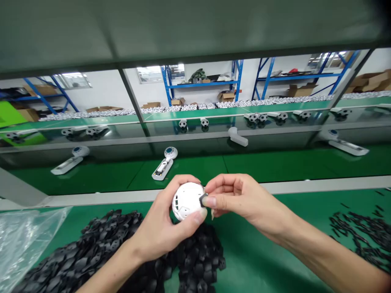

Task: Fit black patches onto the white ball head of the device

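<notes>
My left hand [165, 228] is wrapped around a white round plastic shell [187, 200] with small slots, held above the green table. My right hand [235, 199] pinches a small black plastic piece [203, 200] against the right side of the shell. Below my hands lies a large heap of black plastic pieces [122, 252] on the table.
A clear plastic bag [24, 236] lies at the left. Thin black strips [360, 232] are scattered at the right. Beyond the table edge runs a green conveyor [275, 165] carrying white handheld units [163, 165]. Blue racks with cardboard boxes stand at the back.
</notes>
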Tool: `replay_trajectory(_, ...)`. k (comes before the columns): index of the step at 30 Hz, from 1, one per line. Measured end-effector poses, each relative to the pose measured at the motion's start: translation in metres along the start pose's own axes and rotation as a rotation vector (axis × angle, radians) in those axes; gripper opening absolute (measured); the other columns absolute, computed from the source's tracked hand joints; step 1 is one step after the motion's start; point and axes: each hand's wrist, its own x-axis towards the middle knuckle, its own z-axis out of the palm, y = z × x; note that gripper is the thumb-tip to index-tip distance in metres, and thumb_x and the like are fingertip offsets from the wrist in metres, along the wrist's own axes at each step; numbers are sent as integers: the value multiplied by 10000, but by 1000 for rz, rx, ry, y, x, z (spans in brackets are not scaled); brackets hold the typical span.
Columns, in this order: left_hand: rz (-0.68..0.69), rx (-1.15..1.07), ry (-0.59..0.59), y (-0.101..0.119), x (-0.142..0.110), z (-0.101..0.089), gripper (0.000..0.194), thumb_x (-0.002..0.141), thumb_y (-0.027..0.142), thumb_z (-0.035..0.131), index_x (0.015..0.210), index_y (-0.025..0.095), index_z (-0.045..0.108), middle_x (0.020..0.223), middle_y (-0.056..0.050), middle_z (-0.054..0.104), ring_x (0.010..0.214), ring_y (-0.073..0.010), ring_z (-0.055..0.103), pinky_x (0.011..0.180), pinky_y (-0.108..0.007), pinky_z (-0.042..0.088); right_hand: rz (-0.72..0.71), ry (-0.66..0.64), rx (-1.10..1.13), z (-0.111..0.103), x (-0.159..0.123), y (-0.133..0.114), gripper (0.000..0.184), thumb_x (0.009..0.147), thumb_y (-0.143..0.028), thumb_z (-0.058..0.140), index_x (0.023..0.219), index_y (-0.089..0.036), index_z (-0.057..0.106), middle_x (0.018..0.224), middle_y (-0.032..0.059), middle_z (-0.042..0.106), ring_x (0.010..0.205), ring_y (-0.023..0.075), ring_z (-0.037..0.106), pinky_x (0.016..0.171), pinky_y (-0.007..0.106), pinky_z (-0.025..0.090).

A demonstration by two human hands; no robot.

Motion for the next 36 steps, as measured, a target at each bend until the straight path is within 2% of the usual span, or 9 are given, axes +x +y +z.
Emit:
replay_trajectory(3,54,-64,-7,-2,-1,5,348,956,412,761,1238,300,593,894,32,666,657,-95,586,568,-153,474,30,-2,2,1,-3,-2,366,606,-203,1059,860,-135,804,775,22,763,693,111,699,681,159,587)
replay_trajectory(7,158,-31,52,-3,-2,13,424,885,457,843,1200,277,623,920,18,693,674,-106,610,589,-176,490,44,-6,-16,3,-9,-2,361,616,-191,1052,865,-131,798,772,21,758,674,108,691,668,156,585)
replay_trajectory(14,300,-24,68,-8,-5,22,431,893,465,828,1196,249,612,989,-46,725,812,-184,706,654,-245,540,63,-39,-75,5,-16,-5,333,666,-179,1027,883,-134,778,773,11,748,673,96,684,663,133,567)
replay_trajectory(24,347,14,128,-8,-6,24,426,879,392,832,1230,267,624,1083,-52,716,924,-201,724,747,-263,574,97,-42,-43,5,-17,-6,377,636,-180,1044,881,-130,762,747,6,742,657,94,679,656,139,566)
replay_trajectory(30,355,44,130,-9,-6,25,409,899,442,808,1226,283,621,1064,-39,710,943,-201,726,758,-255,578,106,-57,-25,3,-16,-8,394,628,-196,1055,877,-128,758,713,-9,730,631,89,669,647,147,561)
replay_trajectory(36,363,93,137,-6,-6,24,401,938,499,767,1242,295,604,1061,-31,714,886,-176,723,743,-230,586,139,-35,-37,4,-14,-9,485,546,-278,1093,855,-126,751,696,-12,718,610,92,657,639,172,550)
